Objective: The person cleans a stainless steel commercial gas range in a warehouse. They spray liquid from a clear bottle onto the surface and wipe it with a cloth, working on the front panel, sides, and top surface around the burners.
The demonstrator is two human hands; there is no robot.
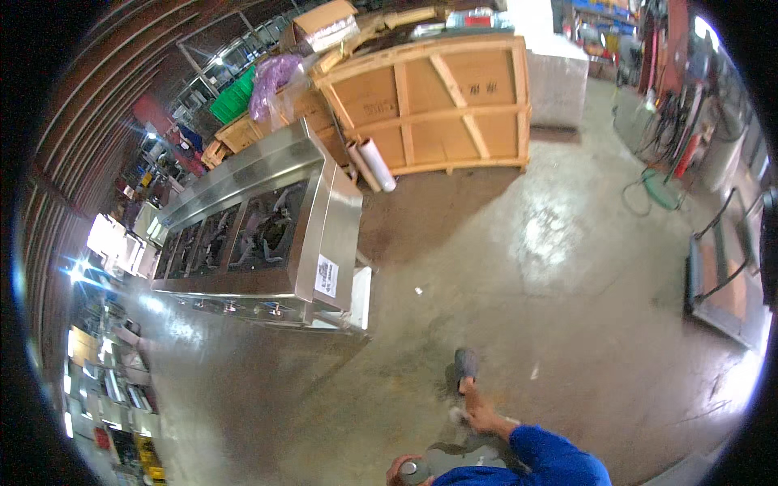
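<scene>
At the bottom edge, my left hand (395, 471) is curled round a small upright thing with a round grey top (412, 467); its lower part is hidden, so its kind is unclear. To the right, my right hand (481, 415) hangs low over the floor, below a blue sleeve (559, 458). Its fingers are small and blurred, and I cannot make out whether they hold anything. Just beyond it shows a dark grey shoe (464, 362). Neither hand touches the steel stove (334, 235) ahead on the left, whose row of burners (271, 227) faces up.
A large wooden crate (429, 109) stands behind the stove, with rolls (377, 164) leaning on it. A wrapped pale block (557, 85) is beside the crate. On the right are a flat cart (725, 283), a green hose (660, 190) and cables. Concrete floor (486, 283) lies between.
</scene>
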